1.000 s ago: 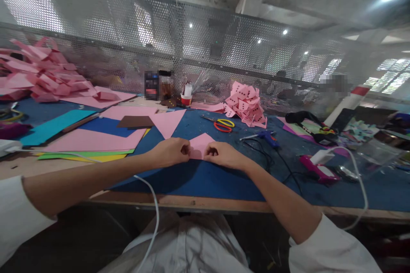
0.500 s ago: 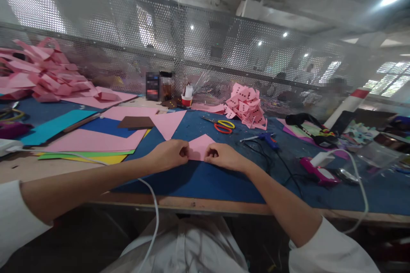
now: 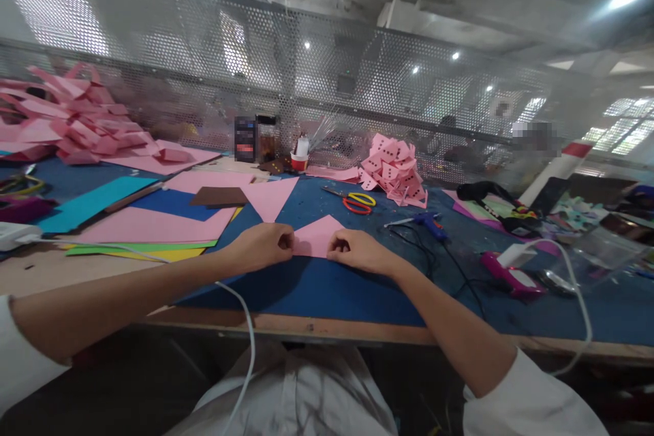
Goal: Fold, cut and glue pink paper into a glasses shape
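A small pink paper piece (image 3: pixel 317 236) with a pointed top lies on the blue mat (image 3: pixel 327 286) in front of me. My left hand (image 3: pixel 261 246) is curled closed and presses on the paper's left lower edge. On the right lower edge rests my right hand (image 3: pixel 353 249), also curled closed, fingertips pinching the paper. Both hands sit close together, with the paper's peak showing between them.
Pink, blue, green and yellow sheets (image 3: pixel 153 221) lie at the left. Red-and-yellow scissors (image 3: pixel 356 200) and a blue glue gun (image 3: pixel 424 220) lie beyond my hands. Piles of folded pink pieces (image 3: pixel 396 170) (image 3: pixel 71 122) stand at the back. A mesh screen (image 3: pixel 327 82) bounds the table. A white cable (image 3: pixel 572 286) lies at the right.
My left hand has slid a little to the left along the paper's lower edge, showing more of the pink piece. The right hand has barely moved.
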A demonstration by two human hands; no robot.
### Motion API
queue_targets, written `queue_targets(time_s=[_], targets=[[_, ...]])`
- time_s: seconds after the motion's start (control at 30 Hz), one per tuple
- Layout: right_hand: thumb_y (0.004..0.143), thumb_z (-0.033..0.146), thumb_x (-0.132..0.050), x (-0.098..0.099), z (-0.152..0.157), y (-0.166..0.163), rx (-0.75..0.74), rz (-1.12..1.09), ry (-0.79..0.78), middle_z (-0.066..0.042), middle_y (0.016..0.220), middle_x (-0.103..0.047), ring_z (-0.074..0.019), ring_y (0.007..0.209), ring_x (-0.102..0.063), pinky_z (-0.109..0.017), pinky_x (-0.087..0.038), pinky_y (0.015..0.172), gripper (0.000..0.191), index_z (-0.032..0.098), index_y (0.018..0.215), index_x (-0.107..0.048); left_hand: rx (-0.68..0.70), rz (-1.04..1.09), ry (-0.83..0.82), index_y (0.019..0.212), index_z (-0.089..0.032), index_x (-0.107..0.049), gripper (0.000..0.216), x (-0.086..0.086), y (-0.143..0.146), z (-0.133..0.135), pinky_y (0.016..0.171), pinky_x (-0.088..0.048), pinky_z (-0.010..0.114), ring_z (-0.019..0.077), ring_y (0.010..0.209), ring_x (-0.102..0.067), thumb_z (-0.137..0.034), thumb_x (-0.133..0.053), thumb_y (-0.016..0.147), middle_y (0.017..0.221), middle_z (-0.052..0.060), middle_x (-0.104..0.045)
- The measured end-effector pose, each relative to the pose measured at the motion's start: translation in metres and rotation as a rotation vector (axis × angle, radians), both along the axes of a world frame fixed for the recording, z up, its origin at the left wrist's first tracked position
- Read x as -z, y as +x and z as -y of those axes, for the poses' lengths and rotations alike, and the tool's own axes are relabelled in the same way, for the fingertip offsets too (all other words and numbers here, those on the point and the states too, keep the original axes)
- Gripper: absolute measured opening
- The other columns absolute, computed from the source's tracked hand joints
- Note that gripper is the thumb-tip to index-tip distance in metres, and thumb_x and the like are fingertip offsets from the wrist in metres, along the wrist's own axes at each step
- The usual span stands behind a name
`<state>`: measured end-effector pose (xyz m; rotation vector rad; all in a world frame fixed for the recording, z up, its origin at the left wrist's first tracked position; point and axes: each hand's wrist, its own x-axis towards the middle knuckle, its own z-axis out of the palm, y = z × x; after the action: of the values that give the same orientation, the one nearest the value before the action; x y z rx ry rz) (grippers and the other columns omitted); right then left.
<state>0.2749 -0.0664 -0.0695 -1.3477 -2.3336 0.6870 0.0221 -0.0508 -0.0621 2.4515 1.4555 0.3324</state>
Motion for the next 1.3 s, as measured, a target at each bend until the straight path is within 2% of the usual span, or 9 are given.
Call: queue_targets(time_s=[0.3, 0.83, 1.3], targets=[[0.083, 0.027, -0.065, 0.004, -0.002, 0.002, -0.011, 0.002, 0.025, -0.002, 0.086, -0.070, -0.0136, 0.076, -0.060, -0.024, -0.039, 0.066, 0.012, 0.018, 0.088, -0.071, -0.004, 0.030, -0.038, 0.080, -0.022, -0.068, 0.014, 0.002, -0.015, -0.007, 0.062, -0.039, 0.025, 0.0186, 0.073, -0.065, -0.028, -0.058, 0.072, 0.078, -0.001, -0.071], [0.083, 0.027, -0.065, 0.000, 0.001, 0.000, 0.008, 0.020, 0.014, -0.003, 0.087, -0.070, -0.0140, 0.076, -0.060, -0.024, -0.039, 0.067, 0.012, 0.018, 0.088, -0.071, -0.039, 0.032, -0.123, 0.078, -0.021, -0.069, 0.015, -0.006, -0.028, -0.008, 0.061, -0.040, 0.025, 0.0189, 0.072, -0.065, -0.030, -0.060, 0.070, 0.075, 0.000, -0.070], [0.083, 0.028, -0.066, -0.001, 0.001, 0.000, -0.003, 0.007, 0.014, -0.003, 0.088, -0.070, -0.0140, 0.076, -0.058, -0.025, -0.040, 0.068, 0.013, 0.018, 0.089, -0.071, -0.043, 0.055, -0.082, 0.078, -0.021, -0.068, 0.016, -0.002, -0.042, -0.009, 0.061, -0.039, 0.025, 0.0172, 0.070, -0.063, -0.029, -0.057, 0.070, 0.074, -0.001, -0.070]])
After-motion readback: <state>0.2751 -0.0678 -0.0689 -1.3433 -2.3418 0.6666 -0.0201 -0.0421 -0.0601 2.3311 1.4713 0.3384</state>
